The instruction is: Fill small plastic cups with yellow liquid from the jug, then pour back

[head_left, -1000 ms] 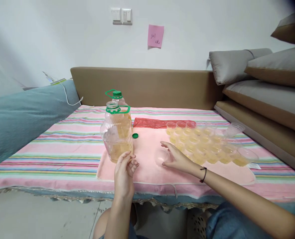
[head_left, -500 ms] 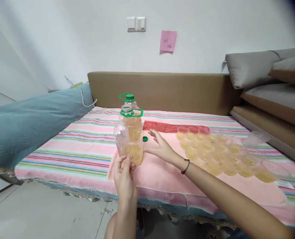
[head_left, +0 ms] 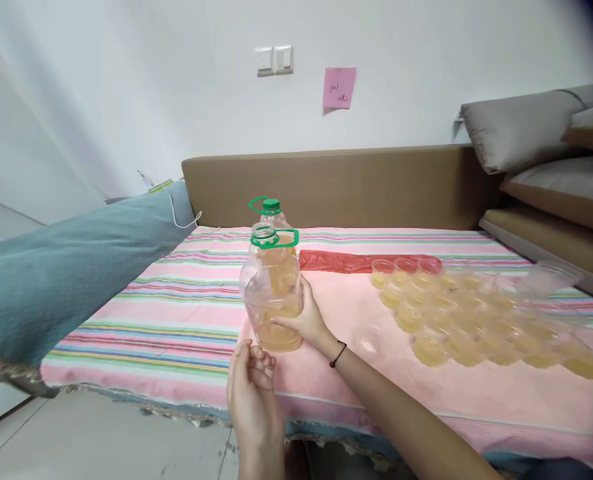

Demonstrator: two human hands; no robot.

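"While the open bottle [head_left: 270,293] is standing upright on the pink cloth [head_left: 336,297], what is the right hand [head_left: 307,321] doing?"

"It is gripping the bottle's lower side, thumb lying across the front and fingers wrapping the flank, partly out of my sight. The grip is spanning only part of the body."

"And the left hand [head_left: 255,397]?"

"That one is resting palm up just beside the base, fingers curling loosely, half open, holding nothing that I am seeing. Whether it is touching the bottle, I cannot tell."

"Contents and fittings?"

"Yellowish liquid is filling the lower part. The neck is showing no cap, and a green handle [head_left: 295,235] is jutting from its collar. Directly behind, a capped bottle [head_left: 274,219] is standing."

"Farther out?"

"A clear cup [head_left: 369,341] is sitting alone near the right forearm. Beyond it, rows of filled cups [head_left: 449,327] are covering the right side of the cloth, with some spare cups [head_left: 551,277] lying nested at the far right. Red plastic [head_left: 344,261] is stretching along the back, on the striped cover [head_left: 176,287]. A pink note [head_left: 339,88] is hanging on the wall beside the switches [head_left: 274,60]."
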